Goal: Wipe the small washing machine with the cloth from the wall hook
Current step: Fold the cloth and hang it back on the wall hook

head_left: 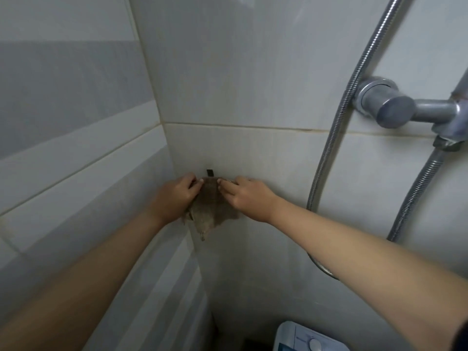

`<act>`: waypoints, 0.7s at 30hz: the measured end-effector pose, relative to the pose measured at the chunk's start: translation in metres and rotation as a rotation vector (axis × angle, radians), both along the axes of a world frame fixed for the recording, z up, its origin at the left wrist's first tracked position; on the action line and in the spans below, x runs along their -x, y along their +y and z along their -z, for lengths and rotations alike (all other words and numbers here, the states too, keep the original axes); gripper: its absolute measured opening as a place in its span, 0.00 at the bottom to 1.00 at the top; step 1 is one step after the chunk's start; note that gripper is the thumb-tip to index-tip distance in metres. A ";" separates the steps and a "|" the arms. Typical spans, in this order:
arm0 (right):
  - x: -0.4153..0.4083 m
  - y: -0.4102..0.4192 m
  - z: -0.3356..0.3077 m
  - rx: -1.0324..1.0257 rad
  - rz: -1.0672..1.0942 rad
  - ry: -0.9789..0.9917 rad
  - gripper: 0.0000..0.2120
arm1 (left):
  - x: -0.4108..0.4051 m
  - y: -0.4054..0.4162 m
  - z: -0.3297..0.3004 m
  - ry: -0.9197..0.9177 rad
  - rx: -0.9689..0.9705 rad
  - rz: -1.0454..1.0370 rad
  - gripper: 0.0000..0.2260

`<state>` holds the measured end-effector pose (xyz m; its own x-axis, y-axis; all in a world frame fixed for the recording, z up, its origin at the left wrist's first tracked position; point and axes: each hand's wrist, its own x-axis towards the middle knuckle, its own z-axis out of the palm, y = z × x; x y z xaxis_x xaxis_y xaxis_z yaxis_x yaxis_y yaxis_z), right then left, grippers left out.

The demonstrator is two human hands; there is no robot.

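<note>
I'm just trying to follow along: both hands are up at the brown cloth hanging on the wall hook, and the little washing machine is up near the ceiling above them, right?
Not quite. The small washing machine is below the hands, at the bottom edge of the head view, not above them. The rest holds: the left hand and right hand are both at the brown cloth under the wall hook.

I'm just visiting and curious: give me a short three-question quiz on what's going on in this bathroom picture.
1. True or false: the cloth hangs from a hook on the tiled wall.
2. Which hand touches the cloth: A left hand only, B right hand only, C both?
3. Fill in: the washing machine shows at the ___ edge of the picture.

Key: 1 true. 2 C. 3 bottom.
</note>
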<state>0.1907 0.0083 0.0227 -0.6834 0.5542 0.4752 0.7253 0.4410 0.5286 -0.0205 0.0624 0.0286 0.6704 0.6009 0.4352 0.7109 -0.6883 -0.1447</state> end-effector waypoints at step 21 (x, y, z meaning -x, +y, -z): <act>0.045 0.001 0.023 0.266 0.373 0.473 0.26 | -0.019 0.003 0.052 -0.301 0.359 -0.117 0.07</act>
<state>0.1459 0.0096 -0.0006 -0.1737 0.8534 0.4914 0.9821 0.1869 0.0225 -0.0010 0.0652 -0.0235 0.4655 0.8125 0.3510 0.7601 -0.5702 0.3118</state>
